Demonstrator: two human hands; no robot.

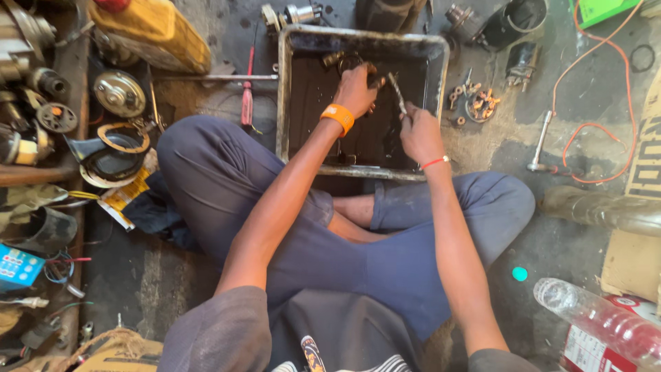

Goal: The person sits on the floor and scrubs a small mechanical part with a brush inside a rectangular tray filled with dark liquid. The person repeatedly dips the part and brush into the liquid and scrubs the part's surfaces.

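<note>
Just between both hands (356, 88) (418, 133): small metal part (396, 93).

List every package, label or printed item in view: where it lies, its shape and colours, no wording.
Blue packet: left edge, small rectangle, blue with coloured marks.
Yellow wrapper: left of the person's knee, crumpled, yellow and white.
Plastic bottle: bottom right, lying down, clear, with a red and white label.
Cardboard: right edge, tan with large dark print.
Green sheet: top right, flat, bright green.

A grimy floor-level repair workshop: oily metal tray (287, 83), scattered motor parts (118, 92), red screwdriver (247, 96).
</note>
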